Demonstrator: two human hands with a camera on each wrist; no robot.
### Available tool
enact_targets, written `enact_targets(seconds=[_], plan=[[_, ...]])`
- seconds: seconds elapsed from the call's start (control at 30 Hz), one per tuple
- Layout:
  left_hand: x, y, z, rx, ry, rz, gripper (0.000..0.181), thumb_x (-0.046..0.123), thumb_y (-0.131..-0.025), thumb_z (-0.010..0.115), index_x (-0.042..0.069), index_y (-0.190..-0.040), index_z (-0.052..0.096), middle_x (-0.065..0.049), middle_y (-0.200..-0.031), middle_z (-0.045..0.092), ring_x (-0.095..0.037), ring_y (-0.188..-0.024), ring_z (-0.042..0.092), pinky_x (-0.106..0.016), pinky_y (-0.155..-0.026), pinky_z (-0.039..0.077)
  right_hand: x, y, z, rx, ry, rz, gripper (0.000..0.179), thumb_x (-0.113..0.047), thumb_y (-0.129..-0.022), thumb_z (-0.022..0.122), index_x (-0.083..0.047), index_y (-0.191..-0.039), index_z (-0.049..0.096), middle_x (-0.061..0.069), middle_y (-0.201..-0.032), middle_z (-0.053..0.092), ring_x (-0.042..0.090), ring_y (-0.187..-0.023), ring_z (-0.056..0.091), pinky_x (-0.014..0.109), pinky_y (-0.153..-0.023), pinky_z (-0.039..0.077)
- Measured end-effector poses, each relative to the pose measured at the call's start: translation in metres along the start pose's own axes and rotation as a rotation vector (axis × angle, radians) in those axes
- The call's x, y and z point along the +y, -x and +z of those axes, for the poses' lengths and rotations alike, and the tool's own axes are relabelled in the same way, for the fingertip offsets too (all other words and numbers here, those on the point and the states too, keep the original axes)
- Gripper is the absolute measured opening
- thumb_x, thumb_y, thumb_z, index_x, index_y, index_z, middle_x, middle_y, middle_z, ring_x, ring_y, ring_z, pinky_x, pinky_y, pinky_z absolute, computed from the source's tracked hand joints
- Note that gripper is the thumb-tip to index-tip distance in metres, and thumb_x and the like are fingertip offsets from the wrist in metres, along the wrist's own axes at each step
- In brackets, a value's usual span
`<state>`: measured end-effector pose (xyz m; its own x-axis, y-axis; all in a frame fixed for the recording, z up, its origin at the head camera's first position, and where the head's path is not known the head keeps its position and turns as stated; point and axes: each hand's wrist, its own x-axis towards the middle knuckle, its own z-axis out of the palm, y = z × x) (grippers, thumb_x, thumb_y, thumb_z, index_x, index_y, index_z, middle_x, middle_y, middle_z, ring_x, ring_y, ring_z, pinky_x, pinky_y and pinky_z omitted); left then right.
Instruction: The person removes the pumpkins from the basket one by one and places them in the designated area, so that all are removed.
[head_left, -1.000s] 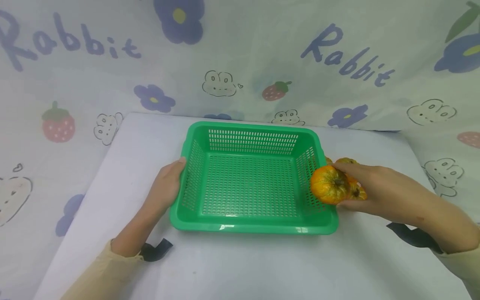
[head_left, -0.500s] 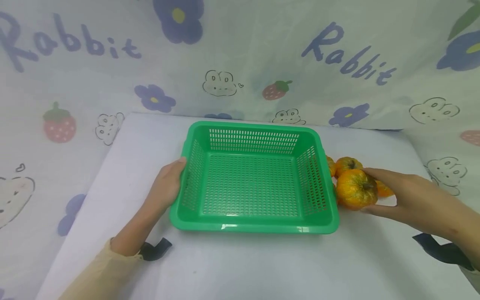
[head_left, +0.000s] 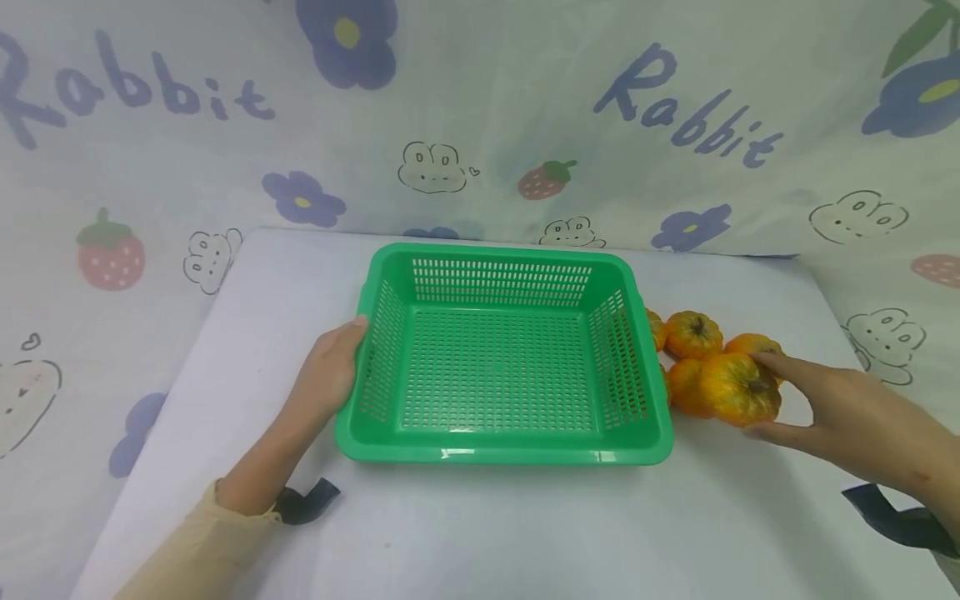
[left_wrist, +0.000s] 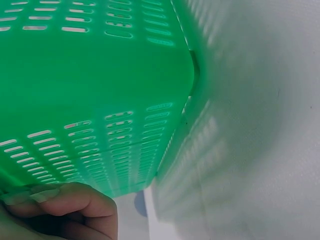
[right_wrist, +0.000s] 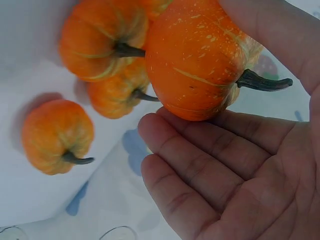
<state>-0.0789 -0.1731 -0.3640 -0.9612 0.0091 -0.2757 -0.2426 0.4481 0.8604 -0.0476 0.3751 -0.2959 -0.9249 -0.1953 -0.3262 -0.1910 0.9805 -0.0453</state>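
Observation:
A green perforated plastic basket [head_left: 502, 456] sits on the white table in the head view. My left hand [head_left: 327, 375] grips its left rim; the left wrist view shows curled fingers [left_wrist: 75, 200] at the rim, beside the slotted side wall. To the right of the basket, my right hand [head_left: 847, 408] holds a small orange pumpkin [head_left: 738, 390] between thumb and fingers. From the right wrist, this pumpkin [right_wrist: 200, 60] shows a dark green stem pointing toward the palm. It hangs above other small pumpkins and partly hides them in the head view.
Several more pumpkins [head_left: 693, 333] lie close to the basket's right side, some partly behind its wall. One pumpkin [right_wrist: 57, 135] stands apart from the others in the right wrist view. A cloth [head_left: 480, 108] printed with rabbits and flowers rises behind the table [head_left: 480, 533].
My right hand has carried the pumpkin rightward, from the basket's right rim to over the other pumpkins. The left hand stays on the rim, and the basket has hardly moved.

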Motion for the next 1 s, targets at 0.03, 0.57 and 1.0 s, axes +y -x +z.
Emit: enact_targets(seconds=[0.03,0.57,1.0], plan=[[0.000,0.000,0.000,0.001,-0.001,0.000,0.073,0.058,-0.111,0.016,0.001,-0.137,0.055,-0.017,-0.095,0.063,-0.026,-0.080,0.066,-0.038,-0.068,0.059,0.002,0.001,0.002,-0.005,-0.004,0.010,0.113,-0.070,-0.077,0.083,0.011,-0.147,0.048,0.041,-0.132,0.058,0.058,-0.111,0.060,0.068,-0.083,0.054],[-0.001,0.000,0.001,-0.001,0.016,0.022,0.076,0.059,-0.111,0.017,0.000,-0.141,0.053,-0.017,-0.098,0.064,-0.026,-0.083,0.067,-0.037,-0.069,0.060,0.028,0.009,0.037,-0.084,-0.099,0.098,0.107,-0.056,-0.078,0.088,0.018,-0.142,0.046,0.043,-0.127,0.058,0.062,-0.111,0.055,0.071,-0.082,0.052],[-0.003,-0.001,0.002,0.008,0.008,0.006,0.078,0.060,-0.110,0.016,0.000,-0.144,0.051,-0.017,-0.101,0.065,-0.025,-0.084,0.067,-0.036,-0.069,0.060,0.052,0.006,0.053,-0.083,-0.158,0.109,0.101,-0.052,-0.080,0.089,0.017,-0.140,0.047,0.043,-0.128,0.057,0.062,-0.113,0.054,0.073,-0.085,0.050]])
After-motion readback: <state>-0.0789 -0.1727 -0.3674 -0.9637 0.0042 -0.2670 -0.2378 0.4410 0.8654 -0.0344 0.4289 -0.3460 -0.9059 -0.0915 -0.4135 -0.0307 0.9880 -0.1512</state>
